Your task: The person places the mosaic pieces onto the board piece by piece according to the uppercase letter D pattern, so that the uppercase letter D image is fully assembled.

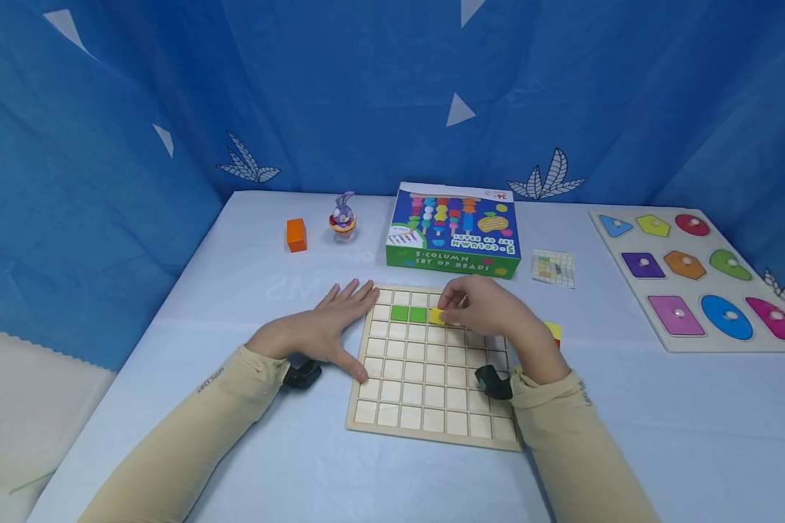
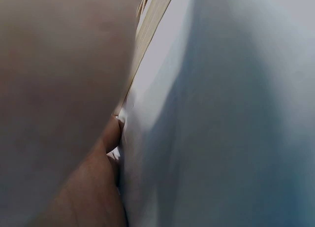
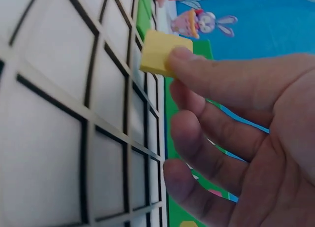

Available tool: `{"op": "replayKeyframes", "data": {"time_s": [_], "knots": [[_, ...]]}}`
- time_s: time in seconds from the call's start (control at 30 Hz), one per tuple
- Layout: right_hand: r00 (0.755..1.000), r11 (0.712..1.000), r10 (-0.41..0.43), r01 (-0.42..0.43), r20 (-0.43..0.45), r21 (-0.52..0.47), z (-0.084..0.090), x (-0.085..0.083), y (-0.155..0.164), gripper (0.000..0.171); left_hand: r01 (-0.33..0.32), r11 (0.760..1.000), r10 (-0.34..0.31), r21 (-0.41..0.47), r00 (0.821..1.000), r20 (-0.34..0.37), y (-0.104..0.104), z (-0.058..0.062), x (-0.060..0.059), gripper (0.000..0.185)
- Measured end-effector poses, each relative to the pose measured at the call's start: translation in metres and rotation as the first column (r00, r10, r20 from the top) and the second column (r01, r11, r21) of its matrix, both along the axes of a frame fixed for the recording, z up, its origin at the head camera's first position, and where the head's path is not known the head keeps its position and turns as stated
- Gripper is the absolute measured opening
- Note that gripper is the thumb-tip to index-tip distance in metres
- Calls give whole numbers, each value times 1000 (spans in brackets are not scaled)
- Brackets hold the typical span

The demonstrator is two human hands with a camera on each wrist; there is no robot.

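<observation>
Pale table (image 1: 288,465) — right hand (image 1: 487,305) pinches yellow tile (image 3: 160,52), wrist (image 1: 539,356) partly hiding coloured pieces (image 1: 554,330); left hand (image 1: 327,323) splayed.

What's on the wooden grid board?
Two green tiles lie side by side; the right hand pinches a yellow tile over the grid board. That hand hides part of it from the head view.

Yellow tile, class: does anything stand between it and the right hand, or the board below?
Nothing visible does: the right hand pinches the yellow tile, and no other piece shows between it and the board. The green tiles lie to its left.
</observation>
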State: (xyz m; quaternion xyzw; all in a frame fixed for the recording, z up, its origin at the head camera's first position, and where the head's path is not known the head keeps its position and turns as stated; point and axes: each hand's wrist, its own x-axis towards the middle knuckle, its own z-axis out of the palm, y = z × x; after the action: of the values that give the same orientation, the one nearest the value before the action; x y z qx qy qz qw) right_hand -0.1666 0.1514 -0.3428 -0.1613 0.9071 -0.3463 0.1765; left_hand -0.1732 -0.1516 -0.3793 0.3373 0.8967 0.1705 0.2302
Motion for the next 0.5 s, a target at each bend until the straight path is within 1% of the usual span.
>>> {"op": "replayKeyframes", "data": {"time_s": [0.37,0.5], "knots": [[999,997,-33,35,-35,67,-1,2,-9,5,-2,1000,2,-2,1000,2,1,0,0,145],[999,996,-25,27,-26,82,-3,2,-11,13,-3,1000,3,2,1000,5,1,1,1,145]]}}
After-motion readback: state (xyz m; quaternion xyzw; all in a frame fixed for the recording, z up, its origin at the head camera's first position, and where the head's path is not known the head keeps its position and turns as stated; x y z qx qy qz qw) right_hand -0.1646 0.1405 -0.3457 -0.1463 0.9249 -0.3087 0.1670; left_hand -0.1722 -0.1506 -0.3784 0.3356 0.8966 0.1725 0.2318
